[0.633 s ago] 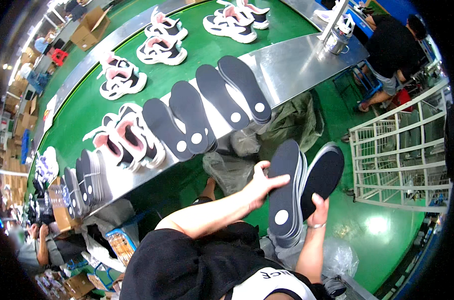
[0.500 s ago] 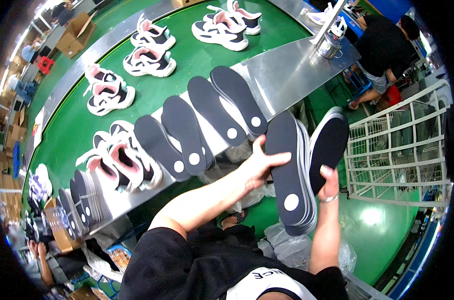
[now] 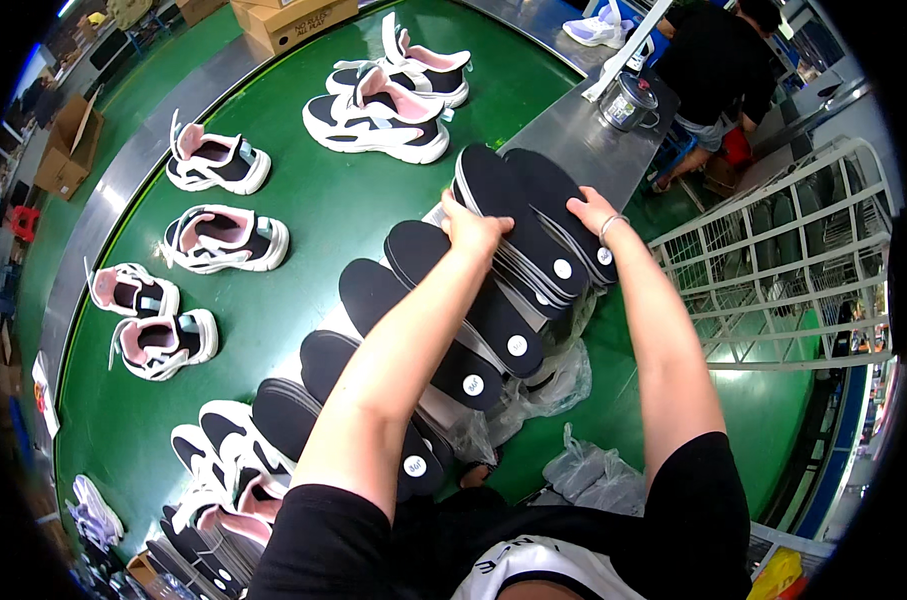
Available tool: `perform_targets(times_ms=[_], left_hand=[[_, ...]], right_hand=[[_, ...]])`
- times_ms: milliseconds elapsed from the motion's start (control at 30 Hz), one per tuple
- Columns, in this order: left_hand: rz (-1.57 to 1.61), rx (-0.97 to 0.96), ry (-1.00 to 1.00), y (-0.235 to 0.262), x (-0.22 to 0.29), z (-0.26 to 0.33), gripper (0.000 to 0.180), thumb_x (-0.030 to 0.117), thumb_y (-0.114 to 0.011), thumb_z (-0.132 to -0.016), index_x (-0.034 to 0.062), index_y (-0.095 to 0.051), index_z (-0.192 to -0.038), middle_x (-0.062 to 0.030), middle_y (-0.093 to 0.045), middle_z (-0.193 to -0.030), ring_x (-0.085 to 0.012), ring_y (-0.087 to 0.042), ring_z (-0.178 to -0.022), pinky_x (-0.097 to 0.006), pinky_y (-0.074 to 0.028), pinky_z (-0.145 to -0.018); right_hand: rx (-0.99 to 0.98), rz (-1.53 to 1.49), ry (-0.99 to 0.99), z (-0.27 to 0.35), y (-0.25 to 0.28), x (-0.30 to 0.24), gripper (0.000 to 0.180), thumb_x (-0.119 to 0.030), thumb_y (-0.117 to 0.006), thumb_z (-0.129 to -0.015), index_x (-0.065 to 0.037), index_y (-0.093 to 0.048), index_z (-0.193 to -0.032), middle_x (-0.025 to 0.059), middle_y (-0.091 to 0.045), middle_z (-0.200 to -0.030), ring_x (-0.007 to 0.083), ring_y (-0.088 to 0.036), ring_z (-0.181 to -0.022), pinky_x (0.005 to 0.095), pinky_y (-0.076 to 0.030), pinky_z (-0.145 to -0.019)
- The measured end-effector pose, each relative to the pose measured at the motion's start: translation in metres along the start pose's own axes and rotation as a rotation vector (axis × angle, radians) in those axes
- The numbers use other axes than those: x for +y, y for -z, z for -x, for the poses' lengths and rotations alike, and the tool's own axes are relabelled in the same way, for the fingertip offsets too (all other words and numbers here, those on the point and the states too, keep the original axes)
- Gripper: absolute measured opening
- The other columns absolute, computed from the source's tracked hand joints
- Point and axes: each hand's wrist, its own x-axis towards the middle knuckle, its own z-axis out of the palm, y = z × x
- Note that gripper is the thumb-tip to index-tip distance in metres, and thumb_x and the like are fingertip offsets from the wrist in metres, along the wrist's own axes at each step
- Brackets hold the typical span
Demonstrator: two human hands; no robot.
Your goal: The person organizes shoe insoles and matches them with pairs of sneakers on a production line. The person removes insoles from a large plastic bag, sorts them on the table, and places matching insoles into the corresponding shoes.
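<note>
Two stacks of black insoles with white round heel stickers lie side by side at the right part of the metal ledge. My left hand point(image 3: 478, 230) is closed around the left insole stack point(image 3: 538, 250), its thumb on the top face. With its thumb on top and the other fingers mostly hidden, my right hand point(image 3: 597, 213) grips the right insole stack point(image 3: 541, 182). Left of them, more black insoles point(image 3: 478, 312) rest along the ledge, partly covered by my left forearm. Several white, black and pink sneakers point(image 3: 373, 125) stand on the green conveyor belt point(image 3: 303, 210).
Sneakers and bundled insoles point(image 3: 195, 560) crowd the lower left. A steel pot point(image 3: 628, 102) stands on the metal ledge point(image 3: 585, 135) beside a post. To the right is a white wire cart point(image 3: 773, 260). Plastic bags point(image 3: 593, 470) lie below. Another person point(image 3: 718, 65) works at the far right.
Both hands have moved the insole stacks from mid-air on the right onto the ledge, beside the other insoles. The view has shifted, and the sneakers on the belt appear further left.
</note>
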Motion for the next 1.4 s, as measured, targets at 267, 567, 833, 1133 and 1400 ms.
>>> perform_targets(times_ms=[267, 567, 833, 1133, 1400], left_hand=[[-0.227, 0.198, -0.284, 0.01, 0.009, -0.039, 0.087, 0.029, -0.068, -0.059, 0.0118, -0.018, -0.127, -0.0172, -0.023, -0.128, -0.0322, -0.022, -0.119, -0.042, -0.023, -0.096], [-0.394, -0.132, -0.33, 0.02, -0.003, -0.048, 0.072, 0.025, -0.066, -0.063, -0.0009, -0.03, -0.118, -0.0229, -0.042, -0.113, -0.031, -0.044, -0.104, -0.034, -0.035, -0.088], [-0.257, -0.126, -0.374, 0.045, 0.02, -0.042, 0.068, 0.028, -0.064, -0.065, -0.0036, -0.034, -0.118, -0.0232, -0.046, -0.11, -0.0305, -0.044, -0.104, -0.033, -0.036, -0.088], [-0.063, 0.036, -0.496, 0.267, 0.06, 0.134, 0.037, 0.025, -0.052, -0.079, 0.0033, -0.047, -0.109, -0.0052, -0.054, -0.099, -0.0136, -0.049, -0.093, -0.025, -0.036, -0.078], [-0.289, 0.945, -0.563, 0.361, -0.102, 0.365, 0.018, 0.011, -0.054, -0.078, -0.0015, -0.053, -0.092, -0.0058, -0.055, -0.081, -0.0102, -0.052, -0.072, -0.023, -0.042, -0.065]], right_hand=[[-0.003, 0.219, 0.281, 0.014, -0.01, -0.016, 0.089, -0.04, -0.067, -0.059, -0.006, -0.021, -0.128, 0.0212, -0.035, -0.121, 0.0344, -0.032, -0.114, 0.0378, -0.028, -0.095], [0.092, 0.357, 0.266, 0.017, -0.026, -0.04, 0.087, -0.032, -0.069, -0.056, -0.009, -0.024, -0.127, 0.0128, -0.037, -0.123, 0.028, -0.038, -0.111, 0.0393, -0.034, -0.09], [0.088, 0.488, 0.434, 0.021, 0.0, -0.018, 0.079, -0.03, -0.068, -0.058, -0.008, -0.028, -0.123, 0.017, -0.04, -0.118, 0.0336, -0.037, -0.11, 0.0418, -0.033, -0.089], [-0.278, -0.21, 0.62, 0.201, -0.005, -0.059, 0.03, -0.01, -0.053, -0.073, -0.001, -0.05, -0.101, 0.0109, -0.051, -0.101, 0.02, -0.053, -0.085, 0.0281, -0.043, -0.072], [-0.318, -0.159, 1.166, 0.342, -0.091, -0.119, 0.025, -0.015, -0.054, -0.072, -0.001, -0.052, -0.093, 0.0143, -0.053, -0.092, 0.0302, -0.051, -0.086, 0.0354, -0.041, -0.076]])
